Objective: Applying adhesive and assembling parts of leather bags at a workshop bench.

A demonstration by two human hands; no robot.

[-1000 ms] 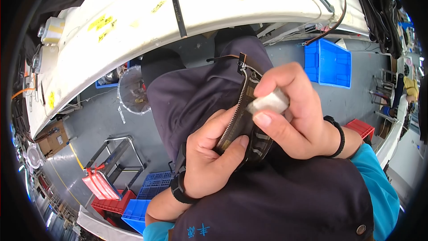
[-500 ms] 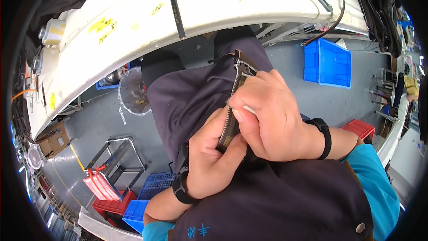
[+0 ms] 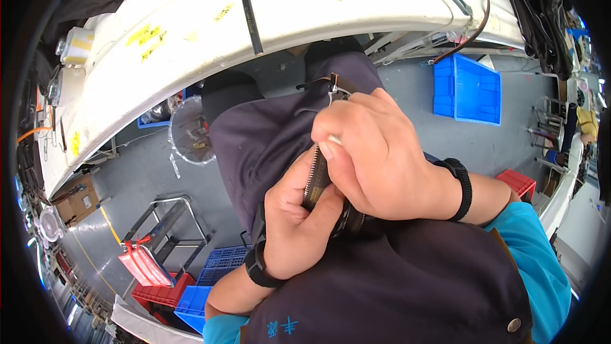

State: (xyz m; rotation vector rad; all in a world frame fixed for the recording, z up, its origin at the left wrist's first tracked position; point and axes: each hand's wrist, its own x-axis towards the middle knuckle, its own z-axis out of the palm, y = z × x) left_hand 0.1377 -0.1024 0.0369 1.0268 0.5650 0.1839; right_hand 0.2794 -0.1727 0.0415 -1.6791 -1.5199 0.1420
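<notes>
from the head view, i saw both hands working on a dark zipper strip (image 3: pixel 316 175) held over the lap, against the dark purple apron (image 3: pixel 267 134). the left hand (image 3: pixel 298 229) was clamped on the lower part of the strip, thumb pressed along its toothed edge. the right hand (image 3: pixel 375 153) was closed into a fist over the upper part, its thumb tip pressing down near the teeth; whatever it gripped was hidden inside the fingers.

a second earlier the right hand had been higher, with a small pale grey block showing between its fingers at the top of the strip. half a second ago that block was almost covered, and at this moment it had gone out of sight. the right hand had also slid down and rolled over the strip, hiding more of it. i judged this as pressing or seating a part onto the zipper, though i could not tell how far it had gone.

the white bench (image 3: pixel 331 7) curved overhead, a blue bin (image 3: pixel 468 89) stood on the grey floor (image 3: pixel 159 185), and red crates (image 3: pixel 153 274) lay lower left.
</notes>
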